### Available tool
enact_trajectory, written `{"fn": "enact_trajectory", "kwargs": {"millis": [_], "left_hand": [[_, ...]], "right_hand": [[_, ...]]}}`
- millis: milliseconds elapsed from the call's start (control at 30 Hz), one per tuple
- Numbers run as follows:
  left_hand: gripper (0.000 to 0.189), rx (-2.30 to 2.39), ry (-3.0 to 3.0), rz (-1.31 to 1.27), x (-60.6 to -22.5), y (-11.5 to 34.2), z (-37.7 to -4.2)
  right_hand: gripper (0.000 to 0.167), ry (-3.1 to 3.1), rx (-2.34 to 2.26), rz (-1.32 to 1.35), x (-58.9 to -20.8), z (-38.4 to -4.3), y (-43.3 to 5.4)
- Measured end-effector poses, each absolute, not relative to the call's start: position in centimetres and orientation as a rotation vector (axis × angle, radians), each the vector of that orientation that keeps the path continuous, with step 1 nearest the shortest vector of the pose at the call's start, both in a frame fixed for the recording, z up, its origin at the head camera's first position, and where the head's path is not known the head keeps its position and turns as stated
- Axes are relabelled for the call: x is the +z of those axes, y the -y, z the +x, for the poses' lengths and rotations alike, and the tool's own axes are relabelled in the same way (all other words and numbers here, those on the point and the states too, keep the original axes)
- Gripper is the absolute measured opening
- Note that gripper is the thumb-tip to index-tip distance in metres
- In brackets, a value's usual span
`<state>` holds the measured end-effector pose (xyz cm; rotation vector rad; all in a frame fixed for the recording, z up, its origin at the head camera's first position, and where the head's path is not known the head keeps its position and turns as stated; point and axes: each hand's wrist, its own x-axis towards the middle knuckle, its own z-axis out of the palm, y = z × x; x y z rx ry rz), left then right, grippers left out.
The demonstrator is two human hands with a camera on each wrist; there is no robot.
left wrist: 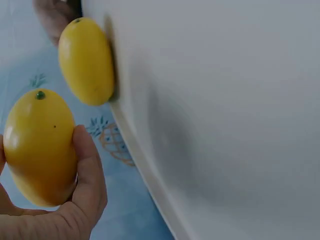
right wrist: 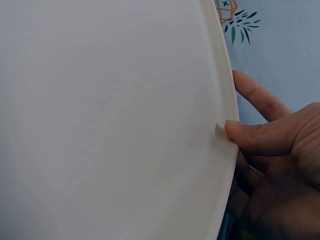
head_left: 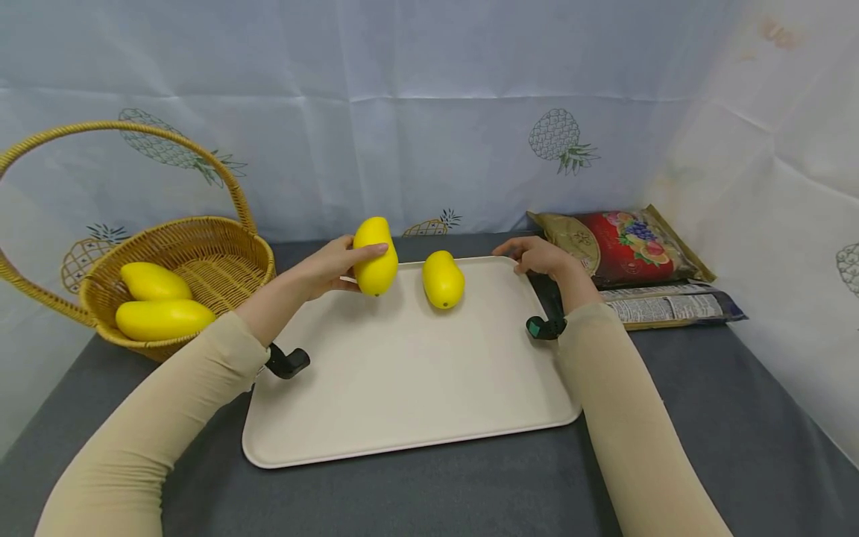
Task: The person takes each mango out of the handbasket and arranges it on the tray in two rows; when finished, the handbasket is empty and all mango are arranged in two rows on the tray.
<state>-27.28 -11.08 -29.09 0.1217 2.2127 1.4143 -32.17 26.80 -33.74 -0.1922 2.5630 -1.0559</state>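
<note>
A yellow mango (head_left: 377, 257) is in my left hand (head_left: 333, 267), gripped between thumb and fingers above the far edge of the tray (head_left: 416, 380). In the left wrist view, the held mango (left wrist: 41, 150) shows a green stem spot at its top. Lying on the tray just to the right is a second mango (head_left: 443, 280). My right hand (head_left: 540, 257) holds the tray's far right corner. The right wrist view shows that thumb (right wrist: 257, 137) over the pale rim, with the other fingers along its outer side.
At the left stands a wicker basket (head_left: 231, 261) with a tall handle and two mangoes (head_left: 161, 318) inside. Beyond the tray's right side, a red and gold packet (head_left: 624, 246) rests over a flatter packet (head_left: 671, 307). A pineapple-print cloth (head_left: 443, 164) hangs behind the dark table (head_left: 416, 492).
</note>
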Motion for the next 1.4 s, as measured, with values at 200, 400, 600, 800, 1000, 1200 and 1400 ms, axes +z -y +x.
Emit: {"fn": "enact_trajectory", "kwargs": {"millis": [200, 400, 600, 800, 1000, 1200, 1400], "left_hand": [[0.081, 1.322, -2.219, 0.085, -30.3, 10.3, -26.9], [0.083, 1.239, -2.240, 0.068, -31.1, 9.7, -26.8], [0.081, 1.161, -2.296, 0.046, -31.5, 9.4, -26.7], [0.078, 1.107, -2.347, 0.014, -32.0, 9.0, -26.6], [0.069, 1.092, -2.369, 0.044, -32.3, 8.6, -26.4], [0.064, 1.070, -2.431, 0.038, -32.4, 8.2, -26.0], [0.061, 1.053, -2.452, 0.023, -32.5, 7.9, -26.1]], "right_hand": [[0.054, -2.558, -1.052, -0.200, -33.8, -32.2, -26.8], [0.054, -2.556, -1.072, -0.207, -33.8, -32.2, -26.9], [0.054, -2.560, -1.067, -0.203, -33.8, -32.1, -26.9], [0.054, -2.561, -1.074, -0.207, -33.7, -32.0, -26.9], [0.054, -2.563, -1.079, -0.202, -33.8, -32.1, -27.0], [0.055, -2.554, -1.088, -0.197, -33.8, -32.1, -26.9], [0.055, -2.563, -1.080, -0.198, -33.8, -32.1, -26.9]]}}
